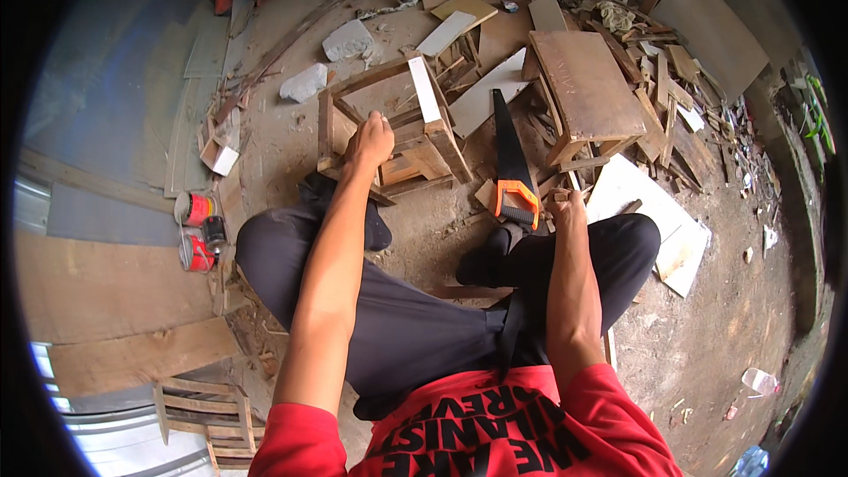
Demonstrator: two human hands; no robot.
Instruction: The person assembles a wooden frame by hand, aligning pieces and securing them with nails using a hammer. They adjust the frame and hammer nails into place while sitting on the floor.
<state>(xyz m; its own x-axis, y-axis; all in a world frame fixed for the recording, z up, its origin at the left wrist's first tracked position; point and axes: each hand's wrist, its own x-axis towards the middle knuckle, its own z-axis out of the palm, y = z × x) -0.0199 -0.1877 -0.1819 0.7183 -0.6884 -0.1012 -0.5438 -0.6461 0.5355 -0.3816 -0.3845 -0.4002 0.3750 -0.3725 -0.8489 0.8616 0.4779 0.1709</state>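
My left hand (371,143) is closed at a rail of an open wooden frame (428,146), which looks like an unfinished stool lying in front of my left foot. A white-faced board (424,90) runs along its right side. My right hand (566,205) is closed beside my right knee; a bit of brown wood shows at its fingers, but what it grips is mostly hidden. Just left of that hand, a handsaw (510,146) with a black blade and orange handle rests with its blade pointing away from me. Beyond it stands a small brown wooden stool (587,88).
Wood scraps (671,93) pile up at the far right, near a white board (654,225). Concrete lumps (348,41) lie at the far left. Red cans (196,252) stand left of my knee. A slatted wooden piece (208,415) lies at the lower left, a plastic bottle (751,461) lower right.
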